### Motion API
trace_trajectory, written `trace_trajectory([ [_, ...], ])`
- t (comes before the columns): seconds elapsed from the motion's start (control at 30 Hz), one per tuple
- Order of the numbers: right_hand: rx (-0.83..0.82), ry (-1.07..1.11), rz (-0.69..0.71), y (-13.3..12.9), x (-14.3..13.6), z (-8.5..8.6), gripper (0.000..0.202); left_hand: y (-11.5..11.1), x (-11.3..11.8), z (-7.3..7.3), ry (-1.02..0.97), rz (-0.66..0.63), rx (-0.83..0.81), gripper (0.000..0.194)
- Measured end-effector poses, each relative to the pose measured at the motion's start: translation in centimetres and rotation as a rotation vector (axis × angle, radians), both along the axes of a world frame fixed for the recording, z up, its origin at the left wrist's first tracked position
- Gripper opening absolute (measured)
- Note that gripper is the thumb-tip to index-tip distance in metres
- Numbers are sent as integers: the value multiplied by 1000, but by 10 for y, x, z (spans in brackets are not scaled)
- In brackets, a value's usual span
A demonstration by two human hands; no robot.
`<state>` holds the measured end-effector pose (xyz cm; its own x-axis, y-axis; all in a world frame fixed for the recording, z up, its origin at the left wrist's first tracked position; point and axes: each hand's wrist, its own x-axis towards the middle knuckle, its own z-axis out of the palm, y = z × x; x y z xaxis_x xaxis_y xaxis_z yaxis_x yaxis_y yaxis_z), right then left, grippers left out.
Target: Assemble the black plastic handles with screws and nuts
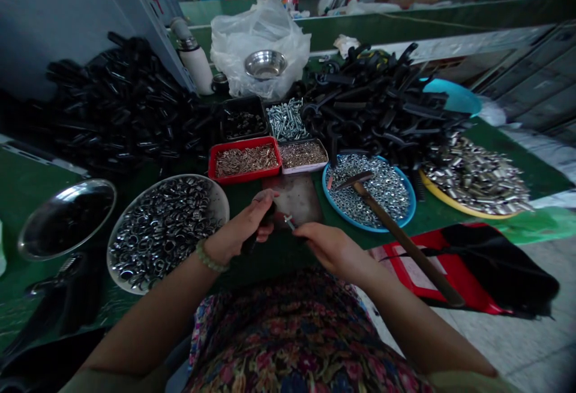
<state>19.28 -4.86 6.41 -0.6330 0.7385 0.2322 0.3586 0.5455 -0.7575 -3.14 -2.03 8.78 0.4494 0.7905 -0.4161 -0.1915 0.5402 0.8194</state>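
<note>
My left hand (246, 225), a beaded bracelet on its wrist, is closed around a black part (250, 242) whose shape is mostly hidden by the fingers. Facing it, my right hand (330, 248) pinches a small silver T-shaped metal piece (289, 221), its crossed end pointing at the left hand with a gap between. Behind both hands lies a flat metal plate (299, 198). Closest to the left hand is a round tray (224, 201) of shiny metal rings. A hammer (400, 231) rests across a blue basin (413, 213) of small metal nuts, right of the right hand.
A red tray (211, 165) of copper-coloured pins and a white tray (306, 169) of tiny parts stand ahead, with silver screws (287, 118) behind. Black parts pile up at left (130, 105) and right (373, 99). A yellow basin (486, 215) holds metal sleeves.
</note>
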Motion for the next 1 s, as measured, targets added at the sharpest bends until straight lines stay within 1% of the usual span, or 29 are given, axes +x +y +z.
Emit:
trace_trajectory([
  [0.07,-43,-23,17,-3,5,-3,33,-3,-2,7,-121,-172,-19,71],
  [0.1,-58,-37,-1,-4,8,-4,33,-4,-4,11,-163,-230,7,74],
  [0.13,-66,-46,-30,-4,11,-6,32,-4,-5,15,-171,-239,51,74],
  [0.17,-66,-45,-61,-4,14,-7,32,-4,-5,17,-139,-194,100,70],
  [0.23,-56,-21,-93,-3,17,-8,33,-1,-2,15,-2,-15,169,53],
  [0.27,-41,-6,-95,-3,18,-8,34,0,1,12,64,68,181,44],
  [0.33,13,11,-85,-3,17,-7,35,2,9,3,133,162,173,35],
  [0.4,80,10,-97,-4,13,-6,37,1,19,-4,116,211,159,35],
  [0.47,115,13,-125,-6,8,-7,40,-2,28,-7,70,259,131,38],
  [0.53,87,50,-152,-8,3,-10,40,-5,34,-7,35,286,90,43],
  [0.57,41,86,-173,-9,1,-12,38,-5,36,-6,26,282,67,44],
  [0.67,-143,213,-235,-10,-3,-16,33,-5,37,-6,31,215,13,45],
  [0.7,-176,227,-229,-10,-2,-17,32,-5,35,-8,44,182,13,44],
  [0.8,-174,172,-104,-8,3,-15,30,-5,27,-11,131,56,98,40],
  [0.87,-238,162,-43,-6,6,-13,27,-6,23,-12,213,-53,189,39],
  [0.93,-414,273,-32,-4,7,-13,21,-8,21,-11,258,-123,290,40],
  [1.0,-634,482,-13,-3,6,-16,19,-11,21,-11,252,-147,388,47],
])
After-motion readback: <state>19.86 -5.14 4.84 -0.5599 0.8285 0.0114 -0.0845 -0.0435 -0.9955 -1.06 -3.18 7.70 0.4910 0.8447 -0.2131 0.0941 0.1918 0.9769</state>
